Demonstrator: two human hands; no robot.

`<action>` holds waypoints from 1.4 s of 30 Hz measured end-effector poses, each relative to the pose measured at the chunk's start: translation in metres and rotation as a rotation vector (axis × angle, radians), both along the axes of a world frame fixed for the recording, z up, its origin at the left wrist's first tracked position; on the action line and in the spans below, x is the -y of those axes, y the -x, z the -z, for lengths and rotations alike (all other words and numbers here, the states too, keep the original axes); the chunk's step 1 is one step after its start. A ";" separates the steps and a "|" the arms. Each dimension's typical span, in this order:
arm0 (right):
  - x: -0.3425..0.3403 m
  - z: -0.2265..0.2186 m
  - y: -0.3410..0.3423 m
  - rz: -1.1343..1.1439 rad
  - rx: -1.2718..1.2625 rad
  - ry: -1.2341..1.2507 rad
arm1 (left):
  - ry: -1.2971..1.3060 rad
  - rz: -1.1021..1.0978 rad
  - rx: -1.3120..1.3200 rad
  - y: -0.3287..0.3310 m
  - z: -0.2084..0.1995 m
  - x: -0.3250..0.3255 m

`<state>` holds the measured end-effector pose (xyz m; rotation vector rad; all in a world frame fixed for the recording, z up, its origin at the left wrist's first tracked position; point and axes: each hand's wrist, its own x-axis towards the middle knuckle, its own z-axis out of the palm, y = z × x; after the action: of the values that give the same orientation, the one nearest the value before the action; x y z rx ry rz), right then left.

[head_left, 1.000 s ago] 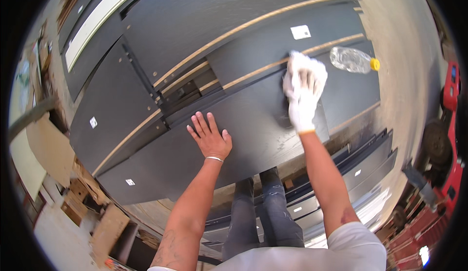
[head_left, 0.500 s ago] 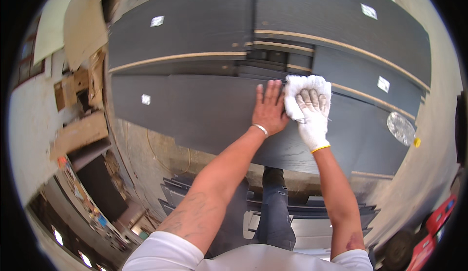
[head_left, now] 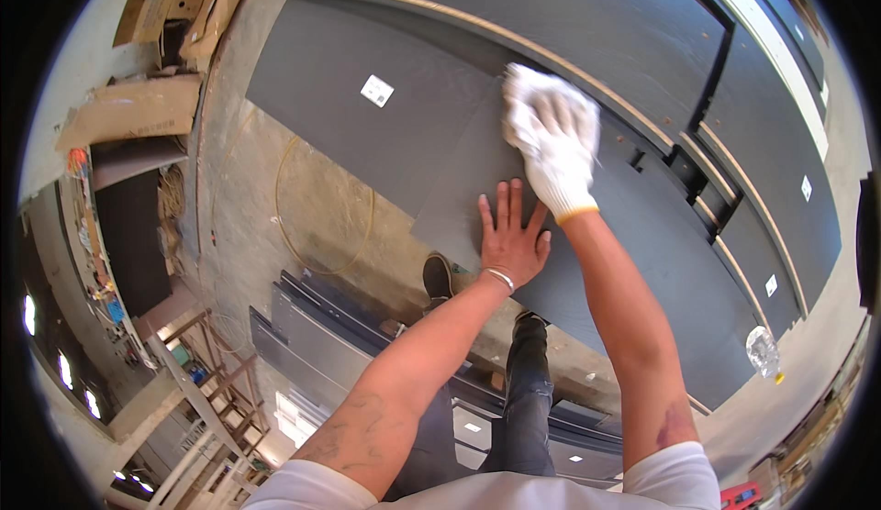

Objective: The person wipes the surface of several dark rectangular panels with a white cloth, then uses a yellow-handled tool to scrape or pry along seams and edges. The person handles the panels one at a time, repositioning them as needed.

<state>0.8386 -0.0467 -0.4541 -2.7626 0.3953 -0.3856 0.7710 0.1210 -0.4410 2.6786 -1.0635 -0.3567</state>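
Observation:
My bare left hand [head_left: 515, 246] lies flat with its fingers spread on a dark grey wood-grain panel [head_left: 633, 262]. A metal bracelet is on that wrist. Farther out, my right hand [head_left: 558, 148], in a white knit glove, presses a bunched white cloth [head_left: 520, 97] against the panel surface. The cloth sits under and around the fingers, near a panel edge with a pale brown strip [head_left: 431, 10]. A white label [head_left: 376, 90] is stuck on the panel to the left of the cloth.
More dark panels [head_left: 587, 15] are stacked beyond. A clear plastic bottle with a yellow cap [head_left: 762, 349] lies at the right end. Other panels [head_left: 340, 336] stand close to my legs. Cardboard [head_left: 133, 114] and a wooden frame [head_left: 220, 372] are at left; a hose [head_left: 369, 221] loops on the floor.
The view has swung toward the left end of the panels. My gloved right hand has slid the cloth left and farther out along the panel; my left hand stays flat on it.

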 end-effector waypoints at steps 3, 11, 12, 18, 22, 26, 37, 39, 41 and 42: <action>-0.045 -0.016 -0.058 -0.222 0.081 -0.110 | -0.111 0.054 -0.165 -0.006 -0.006 -0.002; -0.035 -0.057 -0.064 -0.220 -0.035 -0.590 | 0.022 0.037 -0.133 -0.006 -0.004 -0.001; -0.039 -0.060 -0.068 -0.218 -0.063 -0.372 | 0.110 0.029 -0.117 -0.007 0.000 -0.002; -0.140 -0.046 -0.010 -0.736 -0.307 -0.195 | 0.102 0.062 -0.081 -0.010 0.004 -0.002; -0.091 -0.066 -0.017 -0.417 -0.913 -0.859 | 0.127 0.058 -0.505 -0.014 0.002 -0.003; -0.129 -0.032 0.006 -0.542 0.134 0.038 | 0.119 0.090 -0.070 -0.012 0.006 -0.001; -0.013 -0.084 0.189 0.477 -0.087 -0.413 | 0.056 0.463 -0.048 -0.146 -0.025 -0.075; -0.063 -0.056 0.243 0.127 -0.505 -0.011 | 0.137 0.489 -0.287 -0.179 -0.016 -0.059; -0.123 -0.034 0.242 -0.252 -0.183 -0.044 | 0.114 0.476 -0.399 -0.183 -0.012 -0.053; -0.155 -0.027 0.220 -0.154 -0.215 -0.166 | 0.076 0.450 -0.379 -0.180 -0.010 -0.048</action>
<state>0.6189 0.1087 -0.4270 -2.6555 0.2499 -0.0166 0.9515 0.1690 -0.4307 2.1602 -1.4995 -0.8449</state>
